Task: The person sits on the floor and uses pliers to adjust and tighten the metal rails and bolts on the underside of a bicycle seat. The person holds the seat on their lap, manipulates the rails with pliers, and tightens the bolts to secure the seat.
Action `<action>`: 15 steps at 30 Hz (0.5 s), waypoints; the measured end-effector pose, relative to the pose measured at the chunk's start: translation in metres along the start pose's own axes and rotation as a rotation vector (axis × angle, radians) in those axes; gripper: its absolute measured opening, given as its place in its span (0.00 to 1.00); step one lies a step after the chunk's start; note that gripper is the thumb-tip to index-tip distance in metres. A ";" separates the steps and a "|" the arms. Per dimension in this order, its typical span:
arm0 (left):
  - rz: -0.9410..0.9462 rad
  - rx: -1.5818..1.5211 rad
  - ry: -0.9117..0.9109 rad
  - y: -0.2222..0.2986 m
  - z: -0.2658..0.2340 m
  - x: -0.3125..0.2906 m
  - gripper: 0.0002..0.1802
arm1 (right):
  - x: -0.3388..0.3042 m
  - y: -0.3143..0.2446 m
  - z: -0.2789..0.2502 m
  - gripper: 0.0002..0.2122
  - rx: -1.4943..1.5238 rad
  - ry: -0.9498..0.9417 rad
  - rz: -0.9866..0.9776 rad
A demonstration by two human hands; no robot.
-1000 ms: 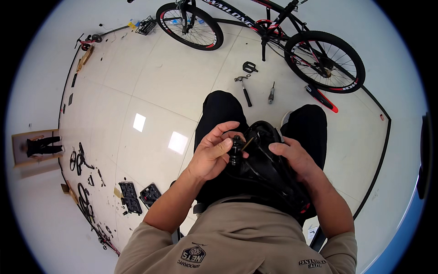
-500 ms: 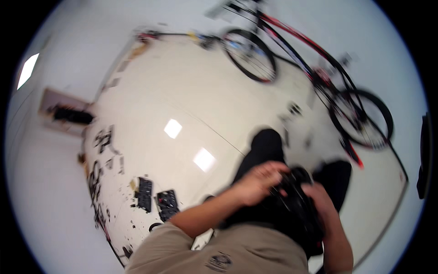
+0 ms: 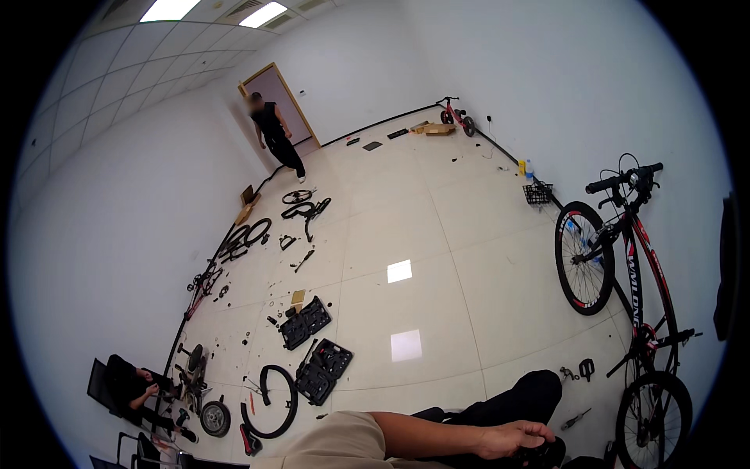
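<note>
My left hand (image 3: 512,439) is at the lower edge, its fingers curled at a black object (image 3: 548,453). That object is mostly cut off by the frame, so its kind cannot be made out. My right hand is out of view. Beyond my bent, dark-trousered leg (image 3: 525,397) lie a black bicycle pedal (image 3: 586,370), small metal parts (image 3: 569,374) and a slim tool (image 3: 576,419) on the floor. A red and black bicycle (image 3: 637,289) leans along the wall at the right.
Two open black tool cases (image 3: 322,371) lie left of me, near a loose tire (image 3: 291,406) and a saddle (image 3: 250,439). Bicycle parts (image 3: 305,209) spread along the left wall. One person (image 3: 275,134) stands near the doorway; another (image 3: 129,391) sits lower left beside a small bike (image 3: 195,383).
The view has tilted up from my lap to the wider room. My left hand now sits at the bottom edge, and my right hand has left the picture.
</note>
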State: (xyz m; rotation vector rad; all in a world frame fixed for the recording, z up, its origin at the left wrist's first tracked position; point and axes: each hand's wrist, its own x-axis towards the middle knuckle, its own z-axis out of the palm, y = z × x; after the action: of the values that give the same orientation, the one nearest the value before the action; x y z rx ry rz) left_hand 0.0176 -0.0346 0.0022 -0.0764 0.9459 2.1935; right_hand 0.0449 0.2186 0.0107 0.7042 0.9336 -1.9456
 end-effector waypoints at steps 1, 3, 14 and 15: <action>-0.010 0.003 0.006 0.000 0.001 -0.001 0.16 | 0.001 -0.002 -0.001 0.26 -0.009 0.000 0.012; -0.005 -0.004 0.011 -0.003 0.001 0.000 0.16 | 0.002 -0.004 -0.003 0.26 -0.023 0.004 0.029; 0.010 0.299 0.159 0.014 0.024 -0.006 0.23 | 0.024 0.011 -0.029 0.25 -0.083 -0.035 -0.063; 0.063 0.303 0.105 0.011 0.017 0.001 0.22 | 0.012 0.007 -0.016 0.23 -0.129 -0.031 -0.134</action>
State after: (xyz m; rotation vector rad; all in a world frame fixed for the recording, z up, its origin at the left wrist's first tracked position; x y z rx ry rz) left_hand 0.0131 -0.0282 0.0212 -0.0190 1.3450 2.0936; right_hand 0.0476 0.2237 -0.0097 0.5485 1.1004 -1.9859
